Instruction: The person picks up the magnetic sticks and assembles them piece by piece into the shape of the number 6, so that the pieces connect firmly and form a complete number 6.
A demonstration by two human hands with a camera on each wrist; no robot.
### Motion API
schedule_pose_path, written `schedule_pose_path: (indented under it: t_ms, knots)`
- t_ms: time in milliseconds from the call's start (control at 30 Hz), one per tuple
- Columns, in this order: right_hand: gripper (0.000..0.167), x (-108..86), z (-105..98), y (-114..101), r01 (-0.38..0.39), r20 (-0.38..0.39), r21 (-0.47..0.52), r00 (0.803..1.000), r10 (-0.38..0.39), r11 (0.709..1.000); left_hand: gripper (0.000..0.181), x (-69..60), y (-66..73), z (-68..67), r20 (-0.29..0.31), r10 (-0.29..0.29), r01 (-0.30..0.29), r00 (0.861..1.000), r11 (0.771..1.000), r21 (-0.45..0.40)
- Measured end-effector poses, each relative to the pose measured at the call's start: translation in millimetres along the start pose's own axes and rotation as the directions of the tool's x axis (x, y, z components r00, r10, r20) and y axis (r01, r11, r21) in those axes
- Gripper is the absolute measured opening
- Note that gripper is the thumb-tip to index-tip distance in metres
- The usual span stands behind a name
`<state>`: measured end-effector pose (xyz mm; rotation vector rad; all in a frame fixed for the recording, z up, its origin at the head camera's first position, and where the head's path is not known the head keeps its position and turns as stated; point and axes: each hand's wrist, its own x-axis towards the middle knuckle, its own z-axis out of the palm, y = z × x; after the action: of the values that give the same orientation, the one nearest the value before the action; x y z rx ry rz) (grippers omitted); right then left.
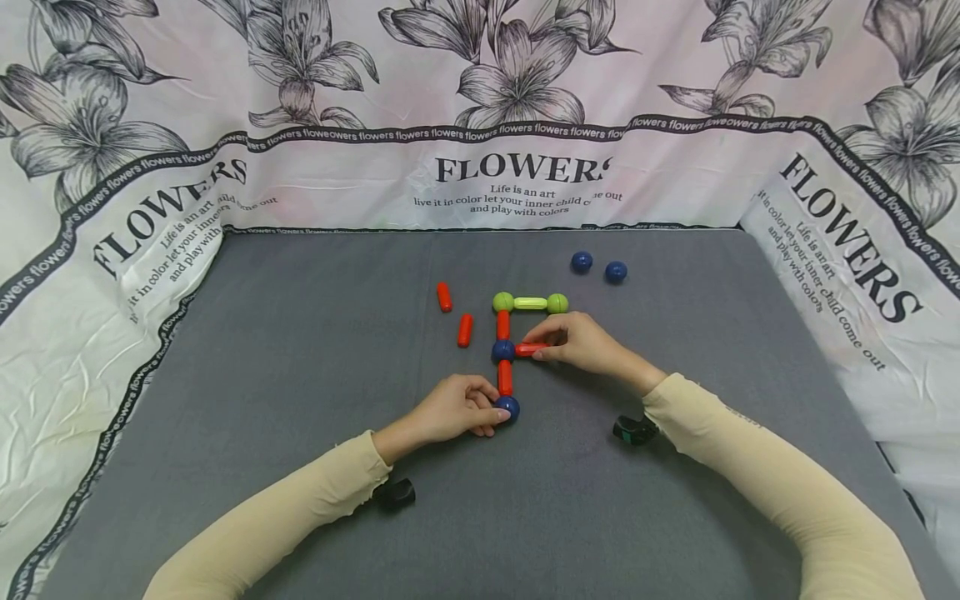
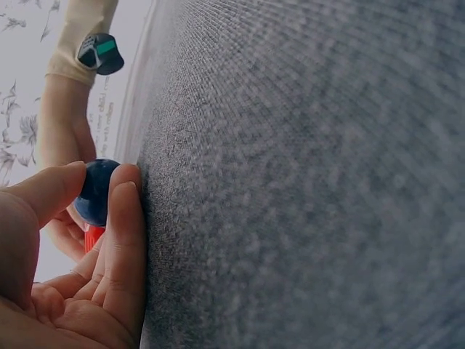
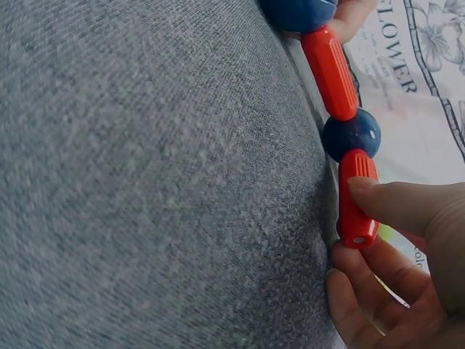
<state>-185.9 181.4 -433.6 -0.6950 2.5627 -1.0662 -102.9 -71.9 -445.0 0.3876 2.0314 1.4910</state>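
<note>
On the grey cloth lies a joined chain of rods and balls. At its near end, my left hand [image 1: 459, 408] pinches a dark blue ball [image 2: 96, 195] between thumb and fingers. A red rod [image 1: 506, 378] links that ball to a second blue ball [image 1: 503, 351]. From there another red rod [image 1: 503, 325] runs to a green ball [image 1: 502, 302], then a green rod [image 1: 530, 303] and a second green ball [image 1: 557, 303]. My right hand [image 1: 581, 342] holds a red rod [image 3: 357, 200] by thumb and fingers, its far end touching the middle blue ball.
Two loose red rods, one farther back [image 1: 444, 297] and one nearer [image 1: 465, 331], lie left of the chain. Two blue balls, a left one [image 1: 581, 262] and a right one [image 1: 616, 272], sit at the back right. A flower-printed cloth [image 1: 517, 179] rises behind the table.
</note>
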Motion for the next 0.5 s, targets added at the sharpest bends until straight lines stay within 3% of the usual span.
schedule_pose_path:
  t_ms: [500]
  knots:
    - [0.023,-2.7,4.1,-0.1,0.013,-0.032,-0.01,0.999,-0.013,1.0,0.034,1.8,-3.4,0.4,-0.004,0.0,0.0,1.0,1.0,-0.006]
